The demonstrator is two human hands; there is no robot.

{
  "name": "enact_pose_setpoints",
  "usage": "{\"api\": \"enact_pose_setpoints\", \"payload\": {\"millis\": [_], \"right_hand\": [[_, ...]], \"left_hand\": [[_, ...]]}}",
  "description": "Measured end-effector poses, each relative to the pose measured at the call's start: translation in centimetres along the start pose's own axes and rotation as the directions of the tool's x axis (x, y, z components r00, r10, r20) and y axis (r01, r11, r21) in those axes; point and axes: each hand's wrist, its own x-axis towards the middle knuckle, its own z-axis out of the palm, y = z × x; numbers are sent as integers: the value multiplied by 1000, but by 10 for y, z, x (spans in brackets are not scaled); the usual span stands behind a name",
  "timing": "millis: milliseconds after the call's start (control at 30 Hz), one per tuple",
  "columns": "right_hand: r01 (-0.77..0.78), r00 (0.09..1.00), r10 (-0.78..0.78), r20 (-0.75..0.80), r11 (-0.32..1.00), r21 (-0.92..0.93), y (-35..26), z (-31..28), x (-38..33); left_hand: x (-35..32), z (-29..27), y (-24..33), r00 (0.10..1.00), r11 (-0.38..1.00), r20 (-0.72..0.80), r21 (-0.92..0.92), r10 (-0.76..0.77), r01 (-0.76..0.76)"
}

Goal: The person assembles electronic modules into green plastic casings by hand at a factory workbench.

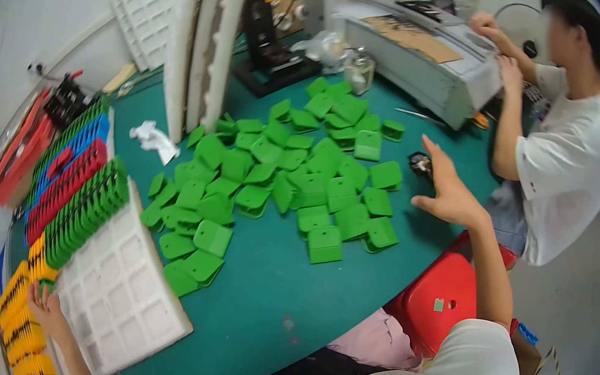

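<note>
My right hand (451, 193) reaches over the right side of the green table, thumb and forefinger spread apart. Just beyond its fingertips sits a small dark cluster of parts (420, 164), too small to name; I see no grip on it. My left hand (48, 312) is low on the left, fingers stretched and slightly apart against the yellow pieces (17, 297) and the end of a row of green pieces (86, 211). Between my hands lies a heap of green folded plastic pieces (268, 145), each with a small hole.
A white foam tray with square pockets (118, 289) lies beside my left forearm. Blue pieces (79, 149) and red pieces (70, 182) stand in rows behind. A grey machine (410, 57) stands at the back; a co-worker (567, 141) sits right, by a red stool (434, 295).
</note>
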Motion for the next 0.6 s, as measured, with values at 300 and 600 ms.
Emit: {"api": "enact_pose_setpoints", "payload": {"millis": [300,600], "right_hand": [[-130,929,72,-364,982,-136,52,57,29],[442,892,-406,-197,875,200,-113,34,14]], "left_hand": [[-151,128,224,732,960,632,-256,255,-114],[-183,188,229,266,708,963,-212,37,673]]}}
